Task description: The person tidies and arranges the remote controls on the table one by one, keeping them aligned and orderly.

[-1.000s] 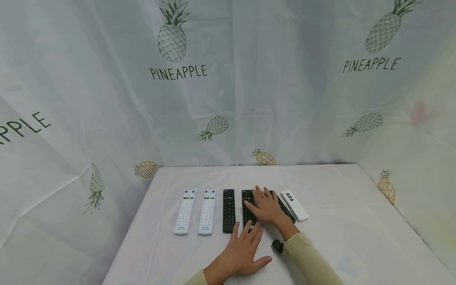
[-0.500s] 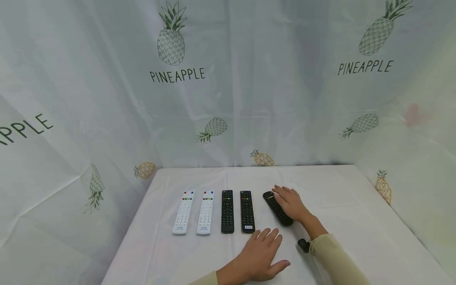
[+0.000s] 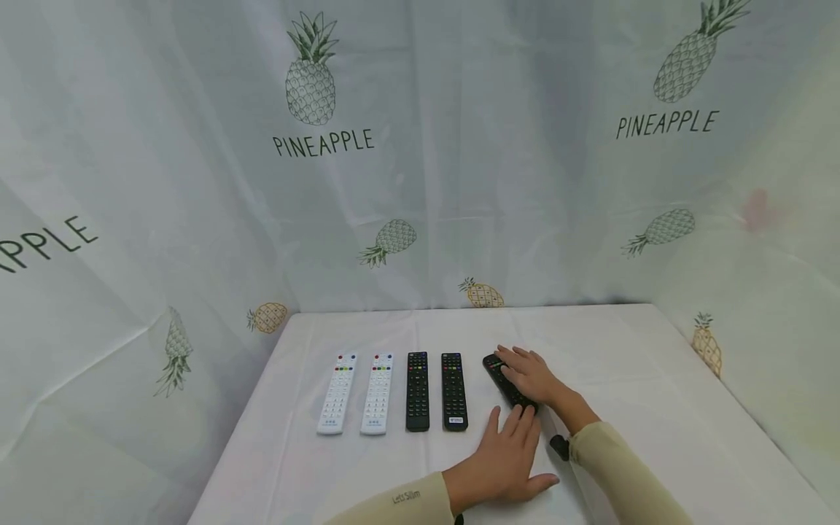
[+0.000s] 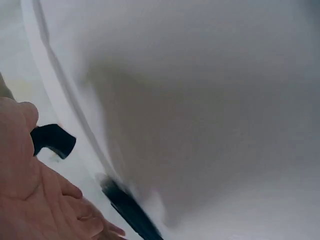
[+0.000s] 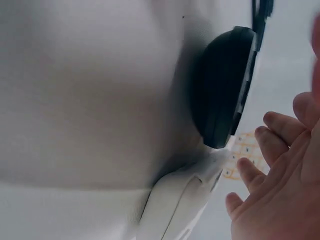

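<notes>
A tilted black remote control [image 3: 496,370] lies at the right of a row on the table. Over its right side is my right hand [image 3: 533,379], fingers extended. My left hand [image 3: 505,459] is spread flat, its fingertips by that remote's near end; whether they touch it is unclear. In the right wrist view the black remote [image 5: 222,90] shows end-on, beside a white remote [image 5: 172,205] that my right hand hides in the head view. To the left lie two upright black remotes [image 3: 417,394] and two white remotes [image 3: 337,394].
A white cloth covers the table [image 3: 315,481]. Behind it hangs a pineapple-print curtain [image 3: 512,146]. A small black device [image 3: 560,447] is at my right wrist.
My right hand has moved right, from beside the second upright black remote to over the tilted one. My left hand has shifted right, from that upright remote's near end to the tilted one's.
</notes>
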`<state>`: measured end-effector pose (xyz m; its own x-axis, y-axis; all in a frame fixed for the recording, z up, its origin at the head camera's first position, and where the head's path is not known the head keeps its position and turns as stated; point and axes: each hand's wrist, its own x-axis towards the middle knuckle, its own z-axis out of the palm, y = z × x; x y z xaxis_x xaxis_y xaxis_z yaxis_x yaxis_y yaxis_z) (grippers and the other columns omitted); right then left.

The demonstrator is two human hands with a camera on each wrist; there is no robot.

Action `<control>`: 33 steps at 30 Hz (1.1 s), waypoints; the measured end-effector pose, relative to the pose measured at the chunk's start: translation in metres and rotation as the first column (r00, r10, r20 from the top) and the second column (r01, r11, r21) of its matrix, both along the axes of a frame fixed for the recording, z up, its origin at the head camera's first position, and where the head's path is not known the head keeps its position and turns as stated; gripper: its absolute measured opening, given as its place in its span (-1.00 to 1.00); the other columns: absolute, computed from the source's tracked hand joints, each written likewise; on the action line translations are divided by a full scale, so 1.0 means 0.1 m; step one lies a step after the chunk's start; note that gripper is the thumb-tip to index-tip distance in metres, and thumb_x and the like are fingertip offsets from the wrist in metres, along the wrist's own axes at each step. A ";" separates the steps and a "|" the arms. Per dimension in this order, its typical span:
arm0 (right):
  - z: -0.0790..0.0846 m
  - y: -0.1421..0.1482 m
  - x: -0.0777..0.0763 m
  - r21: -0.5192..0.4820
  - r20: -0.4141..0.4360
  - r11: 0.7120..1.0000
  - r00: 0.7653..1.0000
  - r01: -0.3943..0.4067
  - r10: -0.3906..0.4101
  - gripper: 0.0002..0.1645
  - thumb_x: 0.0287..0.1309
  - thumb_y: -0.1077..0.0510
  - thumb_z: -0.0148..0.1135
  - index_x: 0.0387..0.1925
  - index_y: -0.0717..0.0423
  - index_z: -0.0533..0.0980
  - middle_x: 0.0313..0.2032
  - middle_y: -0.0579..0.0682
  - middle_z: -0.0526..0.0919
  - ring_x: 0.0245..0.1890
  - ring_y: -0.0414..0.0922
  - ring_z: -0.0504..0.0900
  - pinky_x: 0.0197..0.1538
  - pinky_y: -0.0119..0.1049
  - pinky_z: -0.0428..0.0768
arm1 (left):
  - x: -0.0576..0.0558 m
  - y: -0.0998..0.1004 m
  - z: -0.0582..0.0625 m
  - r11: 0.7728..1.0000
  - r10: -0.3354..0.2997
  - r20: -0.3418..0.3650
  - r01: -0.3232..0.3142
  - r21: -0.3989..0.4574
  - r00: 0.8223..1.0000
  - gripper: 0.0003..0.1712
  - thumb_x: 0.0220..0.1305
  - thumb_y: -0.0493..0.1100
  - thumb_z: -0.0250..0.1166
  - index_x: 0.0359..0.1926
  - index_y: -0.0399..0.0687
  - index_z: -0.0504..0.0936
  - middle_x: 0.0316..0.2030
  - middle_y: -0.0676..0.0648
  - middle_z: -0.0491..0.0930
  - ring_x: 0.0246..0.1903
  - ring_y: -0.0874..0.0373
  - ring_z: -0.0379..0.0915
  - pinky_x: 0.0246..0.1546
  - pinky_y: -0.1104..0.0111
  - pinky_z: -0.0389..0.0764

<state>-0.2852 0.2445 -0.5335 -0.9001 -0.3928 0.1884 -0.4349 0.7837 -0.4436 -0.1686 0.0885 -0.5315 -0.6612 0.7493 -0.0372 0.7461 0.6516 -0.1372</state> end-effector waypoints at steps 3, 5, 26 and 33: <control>-0.03 -0.03 -0.03 0.104 0.036 0.994 0.999 -0.014 0.010 -0.44 0.49 0.03 -0.10 0.35 0.22 0.37 0.36 0.23 0.40 0.39 0.37 0.23 0.35 0.44 0.03 | -0.06 0.04 0.01 0.999 0.038 0.008 -0.038 -0.026 0.999 0.07 0.30 0.59 -0.47 0.56 -0.01 -0.01 0.57 -0.02 -0.09 0.55 0.07 -0.19 0.41 -0.05 0.14; -0.05 -0.03 -0.03 0.155 0.070 0.988 0.998 -0.007 -0.004 -0.43 0.50 -0.02 -0.14 0.37 0.18 0.37 0.38 0.19 0.39 0.41 0.33 0.21 0.38 0.42 0.00 | -0.09 0.07 0.01 0.998 0.059 0.016 -0.058 -0.037 0.998 0.09 0.27 0.61 -0.47 0.57 0.02 -0.03 0.57 0.01 -0.11 0.56 0.08 -0.22 0.42 -0.05 0.14; -0.03 -0.23 -0.08 0.262 0.059 0.965 0.997 0.025 -0.042 -0.37 0.51 -0.15 -0.20 0.35 0.15 0.39 0.39 0.15 0.38 0.47 0.27 0.15 0.43 0.35 -0.01 | -0.31 0.01 -0.01 0.990 0.138 0.151 -0.131 -0.053 0.979 0.11 0.18 0.70 -0.36 0.58 0.22 -0.11 0.57 0.18 -0.20 0.57 0.16 -0.33 0.48 -0.01 0.01; -0.04 -0.23 -0.05 0.289 0.072 0.956 0.995 0.045 -0.069 -0.36 0.51 -0.13 -0.18 0.40 0.12 0.34 0.42 0.13 0.34 0.47 0.29 0.14 0.42 0.39 -0.04 | -0.28 -0.06 0.06 0.990 0.119 0.156 -0.105 -0.098 0.981 0.14 0.11 0.74 -0.42 0.58 0.27 -0.16 0.57 0.22 -0.27 0.57 0.21 -0.41 0.51 0.03 -0.07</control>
